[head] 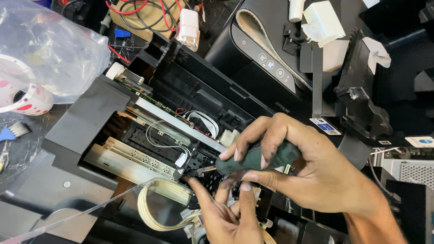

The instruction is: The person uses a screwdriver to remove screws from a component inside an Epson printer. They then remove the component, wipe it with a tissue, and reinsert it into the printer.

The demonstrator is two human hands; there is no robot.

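An opened black printer (190,90) lies across the bench with its metal rails, green circuit board and white ribbon cables exposed. My right hand (298,167) is shut on a dark green screwdriver handle (257,159), its metal tip (204,170) pointing left into the black inner frame. My left hand (228,212) comes up from below, with its fingertips resting on the frame right at the tip. A loop of cream flat cable (156,203) lies just left of my left hand.
A clear plastic bag (49,45) and a white-and-pink tape roll (22,99) sit at the upper left. A second black printer (271,63) with white plastic parts lies at the upper right. Red and black wires (135,9) lie at the top.
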